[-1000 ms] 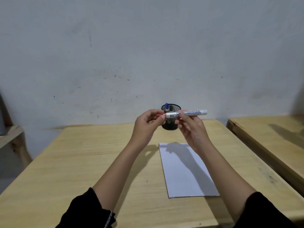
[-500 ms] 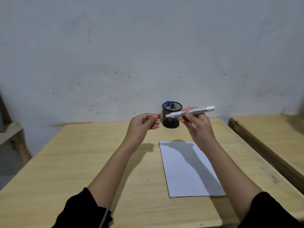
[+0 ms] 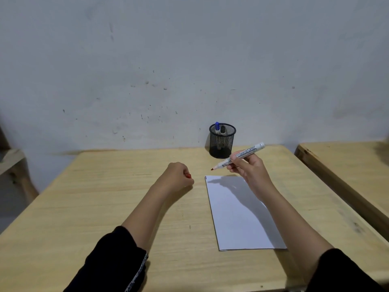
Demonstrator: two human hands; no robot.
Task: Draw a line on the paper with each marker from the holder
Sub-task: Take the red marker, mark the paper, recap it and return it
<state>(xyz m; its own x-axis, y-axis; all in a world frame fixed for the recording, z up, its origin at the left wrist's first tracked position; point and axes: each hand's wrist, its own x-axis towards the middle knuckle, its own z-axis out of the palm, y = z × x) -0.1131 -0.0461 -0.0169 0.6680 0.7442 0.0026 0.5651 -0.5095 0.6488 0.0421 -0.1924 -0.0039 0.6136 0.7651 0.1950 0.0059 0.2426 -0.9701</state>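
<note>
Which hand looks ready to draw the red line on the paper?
The right hand: it holds the uncapped red marker, tip just above the paper. The left hand is closed on the red cap.

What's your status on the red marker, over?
Right hand grips the uncapped red marker, tip above the paper's far corner. Left hand closed on the red cap. No red line yet. Nothing blocking.

one head-worn wide-angle view, looking forward and down over the surface [image 3: 105, 207] from its near edge toward the wall [image 3: 189, 60].
</note>
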